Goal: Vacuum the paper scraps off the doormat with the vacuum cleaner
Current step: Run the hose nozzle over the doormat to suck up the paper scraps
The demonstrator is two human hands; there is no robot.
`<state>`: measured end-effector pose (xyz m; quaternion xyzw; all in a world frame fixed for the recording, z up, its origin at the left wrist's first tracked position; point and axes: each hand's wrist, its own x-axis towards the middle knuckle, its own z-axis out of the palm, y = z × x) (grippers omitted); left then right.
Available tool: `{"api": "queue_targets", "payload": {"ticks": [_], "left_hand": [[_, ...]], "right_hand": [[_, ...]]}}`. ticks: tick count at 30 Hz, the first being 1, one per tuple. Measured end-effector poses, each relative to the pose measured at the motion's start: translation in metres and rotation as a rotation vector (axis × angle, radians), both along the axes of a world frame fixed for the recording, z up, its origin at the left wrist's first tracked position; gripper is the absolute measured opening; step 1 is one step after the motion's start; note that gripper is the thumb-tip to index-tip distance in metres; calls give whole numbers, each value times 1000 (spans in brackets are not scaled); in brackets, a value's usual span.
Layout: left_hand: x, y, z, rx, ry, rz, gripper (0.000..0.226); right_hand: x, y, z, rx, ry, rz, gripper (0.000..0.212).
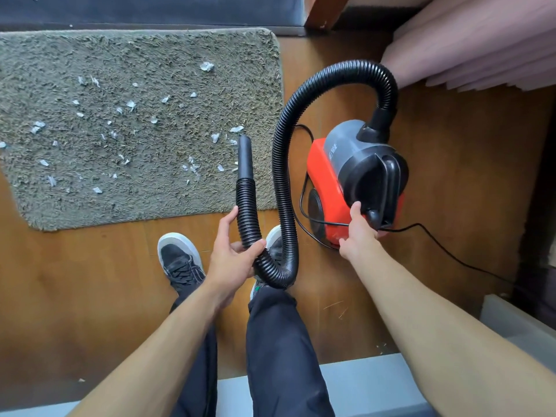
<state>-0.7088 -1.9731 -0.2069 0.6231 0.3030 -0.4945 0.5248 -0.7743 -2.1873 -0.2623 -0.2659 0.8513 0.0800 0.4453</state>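
Head view, looking down, one frame only. The left hand (pixel 233 254) at lower centre has its fingers and thumb curled round the black ribbed hose (pixel 284 176), clamped on it a little behind the nozzle (pixel 245 158). The nozzle points to the upper part of the frame, its tip over the right edge of the doormat (pixel 144 55).

The grey shaggy doormat fills the upper left, flat on the wooden floor (pixel 90 281), with white paper scraps (pixel 207 66) scattered across most of it.

The red and black vacuum cleaner (pixel 358 170) sits on the floor at centre right, just beside the mat. The hose loops up from its top, down, and round to the left hand. The right hand (pixel 359 228) is on the rear end of the vacuum body with the thumb stretched up; the fingers go round the back out of sight, so gripping or just pressing is unclear.

The hands are apart. A black power cord (pixel 445 245) trails off to the right. A dark shoe (pixel 180 260) is below the mat, and a pink curtain (pixel 466 46) is at the upper right.
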Motion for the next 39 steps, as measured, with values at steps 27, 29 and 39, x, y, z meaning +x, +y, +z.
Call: {"api": "queue_targets", "payload": {"ticks": [27,29,39], "left_hand": [[-11,14,-3,41,-59,-15,78],[-12,17,-3,34,-60,-5,78],[-13,35,-1,-18,-43,45,79]], "right_hand": [[111,82,10,443,-689,1176,62],[118,82,10,524,-692,1195,62],[123,97,0,570,-631,1178,75]]}}
